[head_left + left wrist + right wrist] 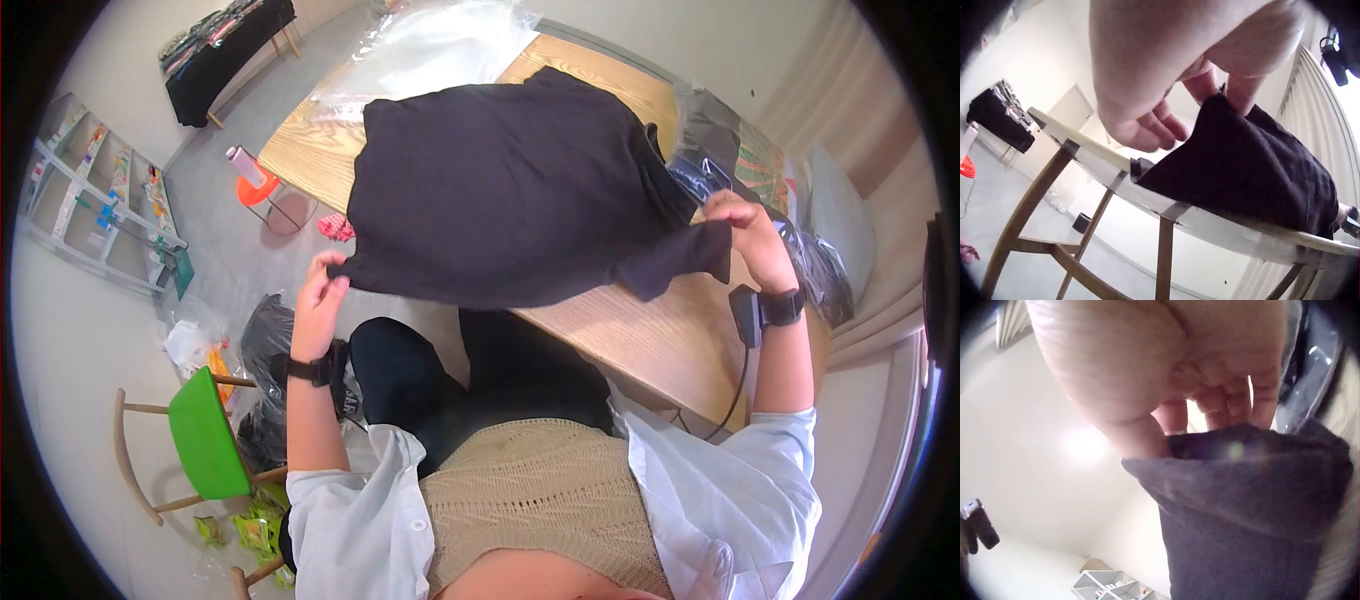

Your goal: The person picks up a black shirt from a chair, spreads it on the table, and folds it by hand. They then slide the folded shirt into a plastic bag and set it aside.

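A dark shirt lies spread over the wooden table, its near edge hanging past the tabletop. At its near left corner my left hand pinches the cloth between thumb and fingers. In the left wrist view the shirt drapes down from those fingertips. My right hand holds the end of what looks like a short sleeve on the right side. Seen from the right wrist, the thumb is at the cloth's open edge, with the other fingers behind it.
Clear plastic bags lie on the far side of the table. More bagged dark items sit at its right. A green chair and a black bag stand to my left, an orange stool beyond.
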Action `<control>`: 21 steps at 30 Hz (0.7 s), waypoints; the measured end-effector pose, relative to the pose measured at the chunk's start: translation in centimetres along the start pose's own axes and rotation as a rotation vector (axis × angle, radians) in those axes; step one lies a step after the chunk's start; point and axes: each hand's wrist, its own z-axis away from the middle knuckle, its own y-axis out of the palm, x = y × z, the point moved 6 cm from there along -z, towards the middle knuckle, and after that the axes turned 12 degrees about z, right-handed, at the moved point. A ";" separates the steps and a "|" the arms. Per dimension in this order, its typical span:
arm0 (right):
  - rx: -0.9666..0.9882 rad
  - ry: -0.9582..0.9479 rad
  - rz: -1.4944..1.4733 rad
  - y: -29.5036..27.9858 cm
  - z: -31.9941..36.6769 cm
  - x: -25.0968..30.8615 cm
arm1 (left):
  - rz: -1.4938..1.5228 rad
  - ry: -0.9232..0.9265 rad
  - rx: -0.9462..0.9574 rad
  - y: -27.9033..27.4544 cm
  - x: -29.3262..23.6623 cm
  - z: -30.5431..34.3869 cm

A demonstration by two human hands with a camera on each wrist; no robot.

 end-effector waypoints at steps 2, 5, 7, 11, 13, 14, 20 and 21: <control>-0.028 -0.034 -0.104 0.3 -2.1 0.4 | 0.178 -0.026 -0.061 0.5 -0.3 -2.7; -0.045 0.148 -0.356 1.1 -5.1 -3.3 | 0.393 -0.145 -0.150 0.9 0.7 -6.4; -0.201 0.220 0.057 0.8 -7.1 -7.5 | 0.283 -0.316 -0.190 0.2 4.5 -8.1; -0.103 0.208 -0.110 3.1 -6.0 -4.3 | 0.281 -0.345 -0.189 1.4 3.2 -8.5; -0.110 0.258 -0.139 3.3 -5.4 -3.0 | 0.344 -0.376 -0.182 1.6 2.6 -8.2; -0.108 0.260 -0.141 3.3 -5.5 -3.1 | 0.347 -0.310 -0.084 2.0 1.8 -8.3; 0.123 0.095 0.277 4.0 -5.8 -0.3 | 0.138 -0.241 0.005 1.6 2.6 -9.7; 0.079 0.089 0.258 3.9 -5.9 -0.6 | 0.174 -0.206 -0.067 1.4 2.4 -9.8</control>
